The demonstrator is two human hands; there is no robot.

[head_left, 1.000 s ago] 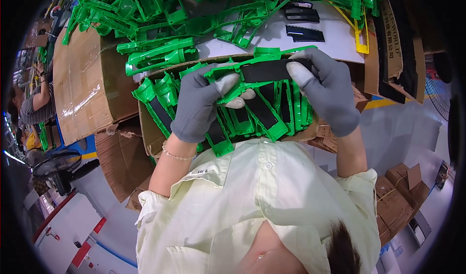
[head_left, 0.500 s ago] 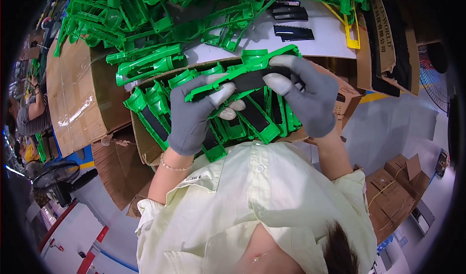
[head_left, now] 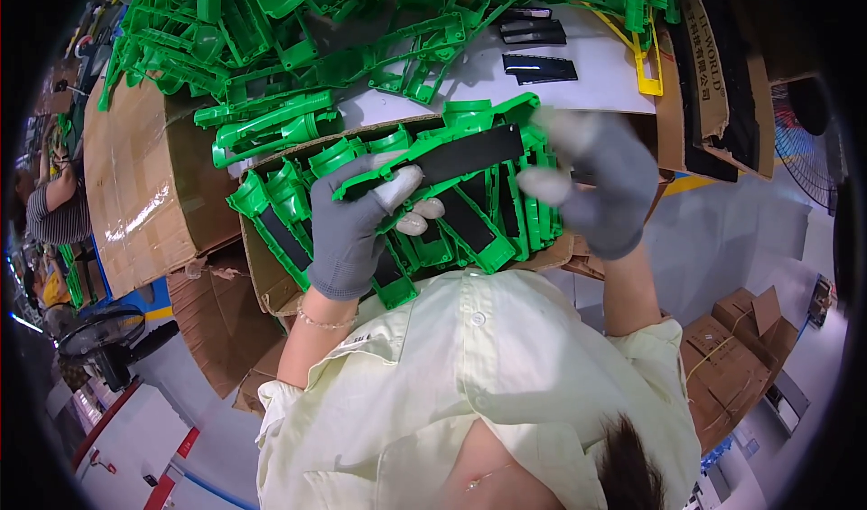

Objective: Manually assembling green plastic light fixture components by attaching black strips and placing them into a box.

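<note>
A long green plastic housing (head_left: 377, 183) lies tilted in my left hand (head_left: 350, 226), which wears a grey glove with whitish fingertips. My left thumb presses on its near end. A flat black strip (head_left: 470, 155) runs along the housing's face. Beyond its right end, my gloved right hand (head_left: 610, 185) hangs apart from it, blurred by motion, thumb and fingers spread with nothing visible between them. Below both hands, a cardboard box (head_left: 267, 280) holds several green housings (head_left: 479, 230), some with black strips in them.
A heap of green plastic parts (head_left: 361, 63) covers the far white table (head_left: 596, 86). Black strips (head_left: 540, 68) and a yellow frame (head_left: 648, 72) lie there. Large cartons (head_left: 135, 176) stand at left, more cartons (head_left: 731, 357) at right. Fans and a person in stripes (head_left: 59, 208) are farther off.
My right hand has let go of the housing's right end and moved right, away from it. The black strip's face now shows more fully. My left hand keeps its hold.
</note>
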